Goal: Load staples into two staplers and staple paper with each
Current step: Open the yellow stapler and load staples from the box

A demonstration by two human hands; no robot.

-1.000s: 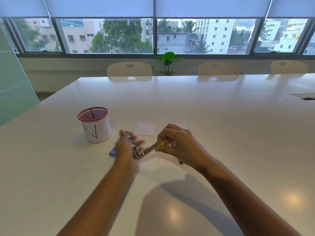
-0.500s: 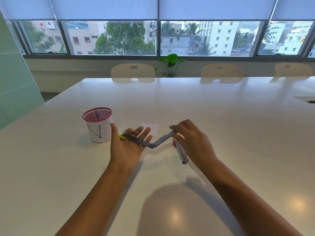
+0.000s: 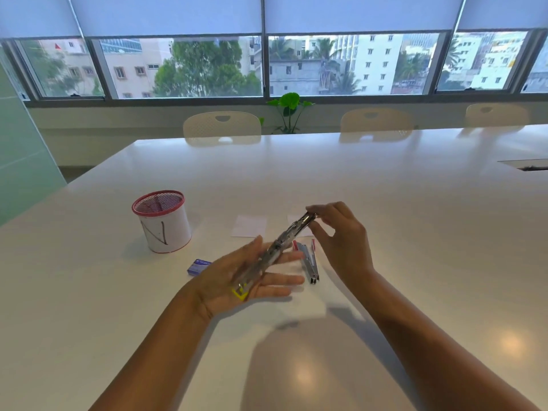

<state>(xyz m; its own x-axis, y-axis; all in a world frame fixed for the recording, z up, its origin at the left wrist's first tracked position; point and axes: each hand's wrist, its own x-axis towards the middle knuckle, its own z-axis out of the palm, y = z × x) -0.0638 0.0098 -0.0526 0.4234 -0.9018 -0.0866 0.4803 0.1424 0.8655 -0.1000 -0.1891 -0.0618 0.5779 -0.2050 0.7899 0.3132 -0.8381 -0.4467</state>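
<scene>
Counter (image 3: 385,232): a broad white glossy top carried everything, with chairs (image 3: 221,127) along its far edge.
Pen cup (image 3: 161,221): a white cup with a red mesh rim stood upright at the left, well apart from the hands.
Left hand (image 3: 246,277): lay palm up with straight, relaxed fingers, cradling the near end of the yellow stapler.
Right hand (image 3: 341,235): its fingertips pinched the far, raised end of the same stapler.
Yellow stapler (image 3: 275,252): swung fully open into one long metal strip, it sloped from the left palm up and away to the right fingertips; its yellow end sat at the heel of the left palm.
Paper slips (image 3: 248,226): one small white square lay flat beyond the hands; a second showed partly behind the stapler's far end.
Red stapler (image 3: 308,259): lay on the counter between the two hands, opened in a narrow V.
Staple box (image 3: 198,266): a small blue box lay on the counter just left of the left hand.
</scene>
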